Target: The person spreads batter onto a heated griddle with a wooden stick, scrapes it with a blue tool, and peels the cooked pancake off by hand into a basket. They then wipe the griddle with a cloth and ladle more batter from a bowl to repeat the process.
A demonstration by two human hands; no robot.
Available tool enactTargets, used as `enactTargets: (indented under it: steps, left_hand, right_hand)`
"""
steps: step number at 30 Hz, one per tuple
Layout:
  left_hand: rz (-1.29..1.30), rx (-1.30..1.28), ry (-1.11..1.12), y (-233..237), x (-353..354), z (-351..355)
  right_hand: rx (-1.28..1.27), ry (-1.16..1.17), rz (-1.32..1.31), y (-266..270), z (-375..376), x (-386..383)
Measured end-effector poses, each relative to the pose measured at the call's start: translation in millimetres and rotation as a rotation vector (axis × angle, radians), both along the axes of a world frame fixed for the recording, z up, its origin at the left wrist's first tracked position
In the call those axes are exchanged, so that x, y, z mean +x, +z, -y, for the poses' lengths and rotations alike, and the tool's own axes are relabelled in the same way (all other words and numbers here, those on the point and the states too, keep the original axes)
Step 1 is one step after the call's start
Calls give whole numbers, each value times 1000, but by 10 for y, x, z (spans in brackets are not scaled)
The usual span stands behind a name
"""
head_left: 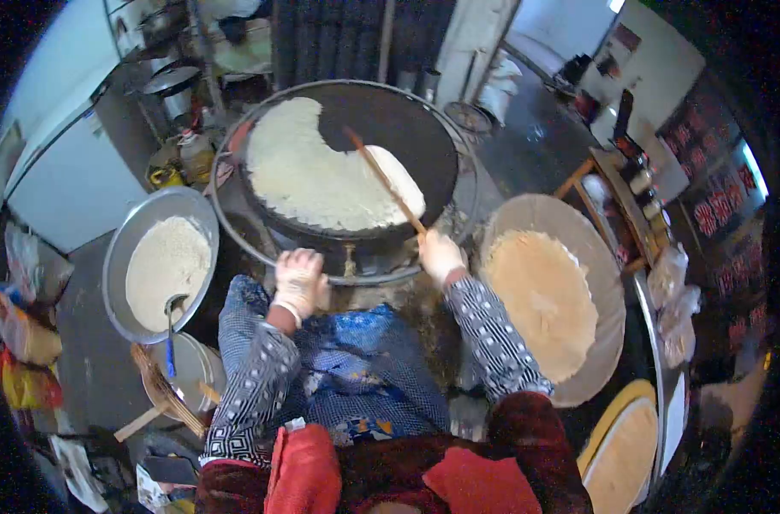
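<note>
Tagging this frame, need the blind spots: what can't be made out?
All in the head view:
- Left hand: fingers blurred; contact with the griddle rim unclear.
- Wooden stick: near end hidden by the right hand.
- Pancake in the right-side basin: hides whatever lies beneath.
- Wall signs: lettering too small and dim.

Left fingers [297,259] blurred, right fingers [430,242] curled closed, forearms [498,332] forward

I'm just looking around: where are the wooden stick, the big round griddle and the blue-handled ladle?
Wooden stick [390,188]: head view, about midway along its shaft.
Griddle [394,111]: head view, on its bare dark surface.
Blue-handled ladle [171,346]: head view, on its handle.
</note>
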State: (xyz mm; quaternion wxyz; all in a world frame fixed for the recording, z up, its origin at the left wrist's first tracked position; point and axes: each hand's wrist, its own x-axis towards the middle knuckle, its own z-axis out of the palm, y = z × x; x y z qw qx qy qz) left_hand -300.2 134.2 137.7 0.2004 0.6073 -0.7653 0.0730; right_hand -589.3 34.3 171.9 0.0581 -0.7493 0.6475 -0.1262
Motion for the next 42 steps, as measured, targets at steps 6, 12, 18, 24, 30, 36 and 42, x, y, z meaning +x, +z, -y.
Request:
enactTargets:
  steps: [6, 12, 18, 24, 30, 36, 42]
  left_hand:
    - [-105, 360, -221, 44, -877, 53]
    - [-29, 577, -163, 35, -853, 161]
    - [19, 539, -140, 9, -763, 109]
    - [-35, 296, -112, -70, -565, 8]
    - [-32, 266, -78, -136, -437, -6]
    - [-32, 594, -14, -99, -915, 177]
    - [4, 571, -31, -76, -742, 162]
  right_hand:
    - [115, 85, -151, -199, 64, -96]
    - [-84, 107, -92, -373, 266, -107]
    - [-169, 48, -153, -418, 344, -272]
    - [-147, 215, -135, -680, 172, -545]
    - [-173, 133, -185, -249, 180, -195]
    - [-195, 96, -253, -589, 622, -471]
    - [-142, 321, -159, -563, 138, -335]
